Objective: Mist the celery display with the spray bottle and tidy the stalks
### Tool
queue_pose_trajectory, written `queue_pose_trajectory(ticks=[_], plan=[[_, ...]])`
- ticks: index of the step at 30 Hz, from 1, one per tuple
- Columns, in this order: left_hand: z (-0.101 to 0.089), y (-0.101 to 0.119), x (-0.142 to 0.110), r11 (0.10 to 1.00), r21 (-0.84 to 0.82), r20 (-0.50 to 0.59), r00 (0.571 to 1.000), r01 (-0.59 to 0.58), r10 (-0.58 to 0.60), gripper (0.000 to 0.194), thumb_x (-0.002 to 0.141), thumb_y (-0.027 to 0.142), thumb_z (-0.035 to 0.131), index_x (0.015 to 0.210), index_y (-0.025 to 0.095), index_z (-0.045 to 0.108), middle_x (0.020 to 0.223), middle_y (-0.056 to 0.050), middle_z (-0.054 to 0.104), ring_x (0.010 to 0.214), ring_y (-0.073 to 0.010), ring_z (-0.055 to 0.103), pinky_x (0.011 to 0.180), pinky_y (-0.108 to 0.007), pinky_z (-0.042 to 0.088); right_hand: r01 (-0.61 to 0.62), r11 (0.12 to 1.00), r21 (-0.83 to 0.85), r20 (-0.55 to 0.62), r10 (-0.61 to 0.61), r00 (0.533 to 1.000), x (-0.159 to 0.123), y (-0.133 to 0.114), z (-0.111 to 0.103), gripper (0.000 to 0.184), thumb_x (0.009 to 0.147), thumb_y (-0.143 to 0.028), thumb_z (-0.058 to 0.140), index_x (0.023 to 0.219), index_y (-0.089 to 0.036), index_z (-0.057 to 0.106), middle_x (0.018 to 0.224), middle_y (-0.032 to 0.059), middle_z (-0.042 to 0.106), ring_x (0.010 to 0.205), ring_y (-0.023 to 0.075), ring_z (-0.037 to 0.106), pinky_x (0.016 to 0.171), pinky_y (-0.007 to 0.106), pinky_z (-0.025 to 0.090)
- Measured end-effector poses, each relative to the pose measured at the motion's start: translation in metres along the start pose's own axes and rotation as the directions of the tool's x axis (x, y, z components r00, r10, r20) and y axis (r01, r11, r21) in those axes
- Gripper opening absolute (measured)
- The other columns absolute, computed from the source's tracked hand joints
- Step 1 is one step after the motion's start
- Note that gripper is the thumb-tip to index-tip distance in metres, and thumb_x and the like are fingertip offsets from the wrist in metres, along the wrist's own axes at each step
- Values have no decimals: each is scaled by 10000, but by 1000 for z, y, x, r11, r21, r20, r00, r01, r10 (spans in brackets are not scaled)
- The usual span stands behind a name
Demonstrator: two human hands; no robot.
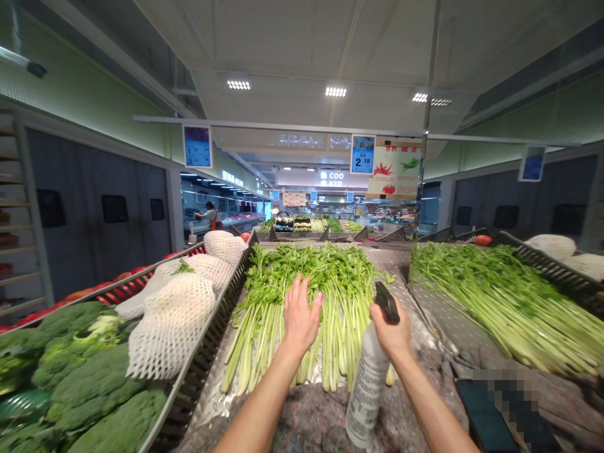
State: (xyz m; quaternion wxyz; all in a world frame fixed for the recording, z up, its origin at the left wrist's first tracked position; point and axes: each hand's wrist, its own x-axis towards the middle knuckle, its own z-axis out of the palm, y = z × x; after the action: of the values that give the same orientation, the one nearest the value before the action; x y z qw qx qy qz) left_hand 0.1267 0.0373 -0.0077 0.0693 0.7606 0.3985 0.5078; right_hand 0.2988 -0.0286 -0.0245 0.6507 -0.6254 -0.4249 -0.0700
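A wide bed of celery (337, 314) lies on the metal display shelf, leafy tops away from me and pale stalks toward me. Over its middle, my left hand (301, 318) is held with fingers extended, empty; whether it touches the leaves I cannot tell. My right hand (395, 333) grips a spray bottle (368, 384) by its black trigger head. The bottle is whitish with dark print and tilts in front of the stalks' right side. Its neck is partly covered by my fingers.
Left stands a black crate (198, 343) beside broccoli (94, 390) and produce in white foam nets (172, 324). A grey felt cloth (311, 418) lies along the near edge. A mirror (509, 302) rises at right, with a phone (486, 412) below it. A person (211, 216) stands far back.
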Motion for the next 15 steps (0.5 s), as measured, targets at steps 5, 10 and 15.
queue_pose_trajectory(ticks=[5,10,15], plan=[[0,-3,0,1000,9,6,1000,7,-7,520,814,426,276,1227,121,353,1349,-120,275,1242,-219,230,1011,-431,195,-5,1000,-27,37,6,999,2,-6,7,187,633,-314,500,740,-171,551,605,2,567,570,165,532,545,253,397],[0,-8,-2,1000,25,21,1000,19,-19,524,815,418,274,1225,101,356,1347,-136,273,1242,-223,230,1012,-430,196,9,1000,-25,41,-8,999,1,-7,10,194,635,-319,495,748,-166,534,601,3,558,571,165,525,549,255,392],[-3,-9,-3,999,33,7,1000,21,-21,518,817,414,268,1223,105,359,1345,-136,277,1238,-222,239,1007,-432,204,96,995,10,70,-96,993,-9,-13,11,201,655,-307,486,785,-162,535,653,10,568,592,161,526,567,261,399]])
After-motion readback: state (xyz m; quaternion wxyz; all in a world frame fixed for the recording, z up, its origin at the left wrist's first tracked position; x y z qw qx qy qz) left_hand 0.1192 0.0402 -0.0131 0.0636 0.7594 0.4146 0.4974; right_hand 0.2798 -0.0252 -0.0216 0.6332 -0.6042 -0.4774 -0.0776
